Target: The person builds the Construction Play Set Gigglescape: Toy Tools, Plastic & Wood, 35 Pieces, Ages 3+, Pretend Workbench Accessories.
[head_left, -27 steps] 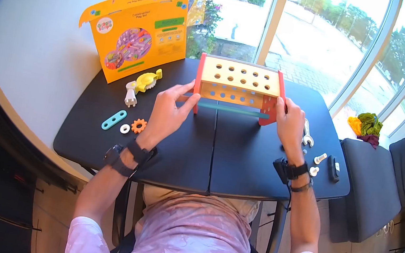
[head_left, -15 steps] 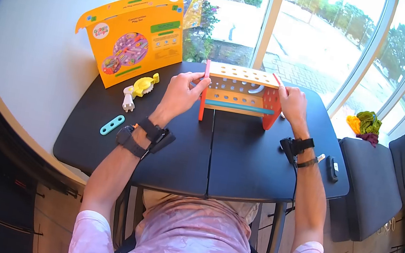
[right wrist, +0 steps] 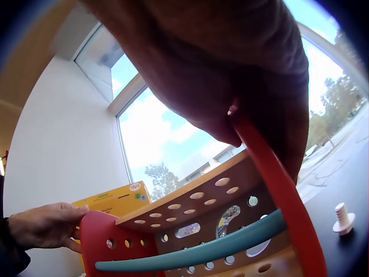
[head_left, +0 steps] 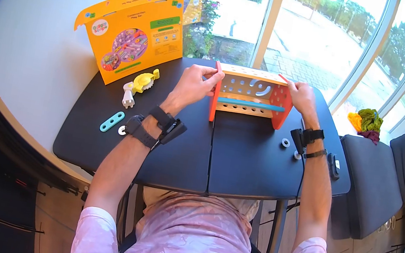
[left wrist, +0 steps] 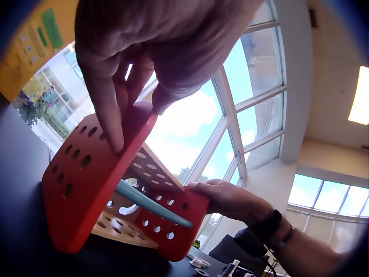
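Observation:
A toy workbench with red end panels, perforated wooden boards (head_left: 252, 73) and a teal bar (head_left: 251, 105) stands on the black table. The left hand (head_left: 193, 88) pinches the top of its left red panel (left wrist: 104, 173), thumb on one side and fingers on the other in the left wrist view. At the other end, the right hand (head_left: 304, 98) grips the upper edge of the right red panel (right wrist: 282, 190). The right wrist view shows the teal bar (right wrist: 196, 255) running between the panels; the right fingertips are partly hidden there.
A yellow box (head_left: 131, 34) stands at the back left. Nearer lie a yellow-and-white toy piece (head_left: 143, 82), a teal strip (head_left: 112, 121) and a white ring (head_left: 122, 130). White pieces (head_left: 285, 142) and a black case (head_left: 333, 166) lie at the right. A grey bench (head_left: 377, 188) is beyond.
Both hands have moved right with the workbench. It has tilted, so its top board appears narrower and its inside shows more. The left forearm now covers the orange gear.

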Motion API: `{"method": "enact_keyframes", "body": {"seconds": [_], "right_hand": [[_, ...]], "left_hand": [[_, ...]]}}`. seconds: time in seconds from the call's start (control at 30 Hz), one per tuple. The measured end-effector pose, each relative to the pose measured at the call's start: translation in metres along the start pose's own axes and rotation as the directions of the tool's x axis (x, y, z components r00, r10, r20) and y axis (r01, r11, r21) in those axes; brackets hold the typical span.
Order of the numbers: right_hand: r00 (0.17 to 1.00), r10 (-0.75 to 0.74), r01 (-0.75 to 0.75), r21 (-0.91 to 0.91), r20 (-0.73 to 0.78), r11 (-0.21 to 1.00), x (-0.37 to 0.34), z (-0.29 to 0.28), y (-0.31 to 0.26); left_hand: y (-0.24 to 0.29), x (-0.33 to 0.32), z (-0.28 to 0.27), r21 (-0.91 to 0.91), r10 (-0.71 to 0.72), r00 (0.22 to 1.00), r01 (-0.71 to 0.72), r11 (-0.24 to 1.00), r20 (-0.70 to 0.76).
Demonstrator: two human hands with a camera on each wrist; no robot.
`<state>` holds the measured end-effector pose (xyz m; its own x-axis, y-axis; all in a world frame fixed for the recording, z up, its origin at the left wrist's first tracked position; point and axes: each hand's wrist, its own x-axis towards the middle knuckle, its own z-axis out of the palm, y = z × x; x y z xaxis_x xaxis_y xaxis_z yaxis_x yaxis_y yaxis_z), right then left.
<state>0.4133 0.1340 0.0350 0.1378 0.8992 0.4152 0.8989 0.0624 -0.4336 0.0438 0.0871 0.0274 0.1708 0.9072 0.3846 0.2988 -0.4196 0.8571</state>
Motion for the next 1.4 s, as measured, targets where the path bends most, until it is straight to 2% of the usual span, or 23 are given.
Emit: {"method": "enact_keyframes", "body": {"seconds": [0.67,0.83,0.93,0.97,1.07,1.13,1.2,1.4], "right_hand": [[0.999,0.017,-0.019,0.034,0.045,0.999,-0.011,-0.021,-0.002],[0.999,0.018,-0.020,0.028,0.049,0.999,-0.005,-0.019,0.003],[0.994,0.068,-0.070,0.028,0.087,0.997,-0.012,-0.028,-0.004],[0.997,0.062,-0.064,0.040,0.048,0.997,-0.014,-0.030,-0.006],[0.998,0.034,-0.030,0.068,-0.061,0.997,-0.019,-0.037,-0.006],[0.994,-0.005,0.014,0.076,-0.111,0.997,-0.019,-0.042,-0.001],[0.997,0.003,0.004,0.090,-0.079,0.996,-0.020,-0.044,0.003],[0.996,-0.021,0.026,0.059,-0.085,0.998,-0.036,-0.041,-0.007]], "left_hand": [[0.001,0.006,0.004,-0.042,-0.026,0.998,0.028,0.999,0.055],[0.010,0.003,0.006,-0.013,-0.075,0.994,0.076,0.997,0.074],[0.017,-0.003,0.003,-0.011,-0.107,0.991,0.109,0.994,0.073],[0.022,-0.005,0.002,-0.015,-0.118,0.990,0.120,0.993,0.070],[0.023,-0.008,-0.013,-0.069,-0.155,0.986,0.150,0.986,-0.065],[0.017,-0.013,-0.029,-0.038,-0.133,0.987,0.131,0.991,-0.085],[0.012,-0.019,-0.041,-0.022,-0.126,0.986,0.125,0.992,-0.109],[0.000,-0.046,-0.061,0.035,-0.222,0.974,0.223,0.974,-0.035]]}}
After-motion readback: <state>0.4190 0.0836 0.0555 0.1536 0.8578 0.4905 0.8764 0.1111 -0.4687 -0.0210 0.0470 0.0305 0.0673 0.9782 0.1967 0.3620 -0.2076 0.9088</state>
